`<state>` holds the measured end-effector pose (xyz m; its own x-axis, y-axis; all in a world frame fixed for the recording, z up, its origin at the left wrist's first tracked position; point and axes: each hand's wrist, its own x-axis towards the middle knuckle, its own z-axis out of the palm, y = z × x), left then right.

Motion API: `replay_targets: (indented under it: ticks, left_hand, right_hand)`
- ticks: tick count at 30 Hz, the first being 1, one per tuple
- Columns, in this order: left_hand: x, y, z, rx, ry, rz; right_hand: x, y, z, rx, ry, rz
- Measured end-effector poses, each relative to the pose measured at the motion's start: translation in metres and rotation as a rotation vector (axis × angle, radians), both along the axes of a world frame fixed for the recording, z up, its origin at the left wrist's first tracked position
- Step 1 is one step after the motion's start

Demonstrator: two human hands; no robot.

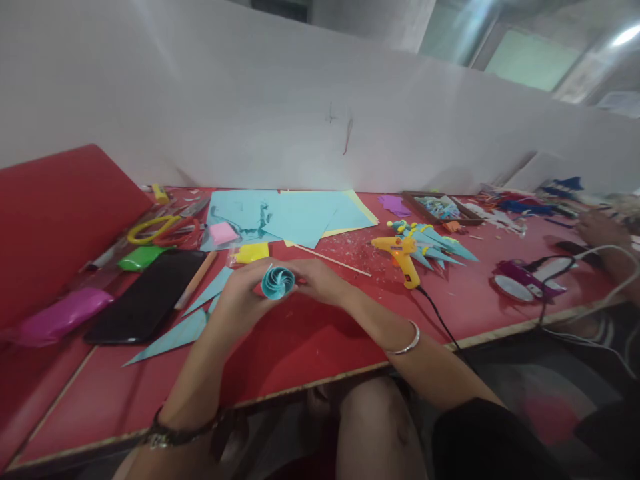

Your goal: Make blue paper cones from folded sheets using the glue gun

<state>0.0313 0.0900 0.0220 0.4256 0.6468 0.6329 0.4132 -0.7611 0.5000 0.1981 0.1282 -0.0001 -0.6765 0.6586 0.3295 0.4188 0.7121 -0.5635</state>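
Observation:
Between my hands is a rolled light-blue paper cone (278,283), its open end with spiral layers turned toward me. My left hand (245,293) is closed around its left side. My right hand (320,280) is closed on its right side, the fingertips partly hidden behind the roll. Cut light-blue paper triangles (173,337) lie by my left forearm. Beyond my hands are a yellow packet (252,253) and a thin wooden stick (334,261). To the right, a yellow glue gun (399,257) lies beside several finished blue paper cones with yellow beads (430,241).
Light-blue paper sheets (300,217) lie at the back. On the left are a black phone (147,297), yellow-handled scissors (150,230) and a magenta packet (65,317). A tray of scraps (467,212), a purple device (530,280) with cables and another person's hand (603,233) are at right.

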Motion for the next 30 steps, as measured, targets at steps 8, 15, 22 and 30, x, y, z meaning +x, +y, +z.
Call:
replay_targets:
  ticks: [8, 15, 22, 30]
  left_hand:
    - [0.0004, 0.0014, -0.0026, 0.050, 0.083, -0.029]
    - [-0.0005, 0.0030, -0.0050, -0.063, 0.029, 0.053]
    - [-0.0021, 0.0030, -0.0033, -0.083, 0.082, 0.131]
    - [-0.0045, 0.0026, 0.0027, 0.183, 0.371, 0.577]
  right_hand:
    - [-0.0005, -0.0037, 0.0047, 0.071, -0.123, -0.076]
    - [-0.0056, -0.0047, 0.0057, 0.077, -0.258, -0.144]
    - [-0.0059, -0.0029, 0.0047, 0.007, -0.186, -0.042]
    - [-0.0088, -0.0025, 0.0021, -0.165, 0.544, -0.135]
